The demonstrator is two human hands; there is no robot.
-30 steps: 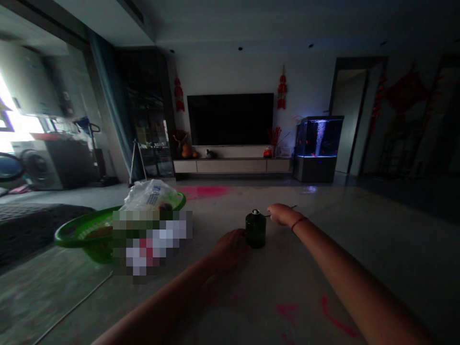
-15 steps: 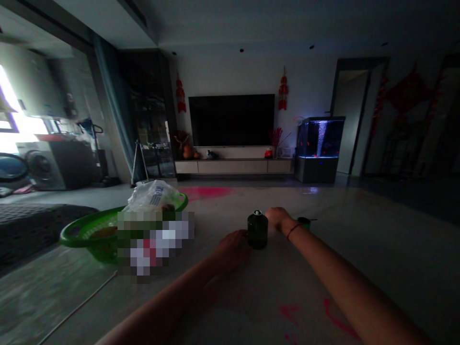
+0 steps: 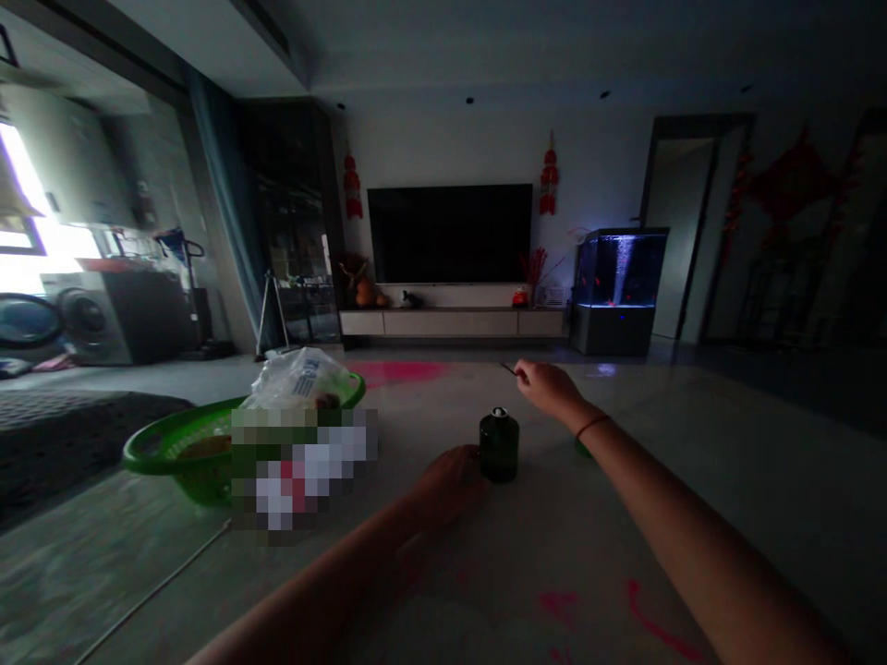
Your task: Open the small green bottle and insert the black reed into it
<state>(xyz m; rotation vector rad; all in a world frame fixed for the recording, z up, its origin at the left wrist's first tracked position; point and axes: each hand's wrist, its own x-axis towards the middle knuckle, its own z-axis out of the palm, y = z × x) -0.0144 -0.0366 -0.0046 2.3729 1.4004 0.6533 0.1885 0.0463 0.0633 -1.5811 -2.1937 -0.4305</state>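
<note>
A dark green bottle (image 3: 499, 446) with a pale metallic top stands upright on the desk (image 3: 727, 517), and the left hand (image 3: 450, 485) rests against its left side, fingers curled toward it. Whether that hand is gripping or only touching the bottle cannot be told. The hands are well apart: the right hand (image 3: 550, 388) is raised above the desk to the right of the bottle, with a thin dark rod (image 3: 508, 368) pinched at its fingertips and pointing left. A small green object (image 3: 584, 450) sits partly hidden behind the right wrist, which wears a red cord bracelet (image 3: 592, 426).

The rod looks like the likeliest trouble: so slim a thing could slip from a light pinch, and the dim room makes it hard to see. A sideways push from the left hand could tip the bottle on the glossy desk. Pink smears (image 3: 658, 623) mark the desk near the right forearm and could transfer to skin. To the left, a green plastic basket (image 3: 173, 453) holds a crumpled plastic bag (image 3: 299, 379), with a pixelated patch (image 3: 305, 471) hiding whatever lies in front.
</note>
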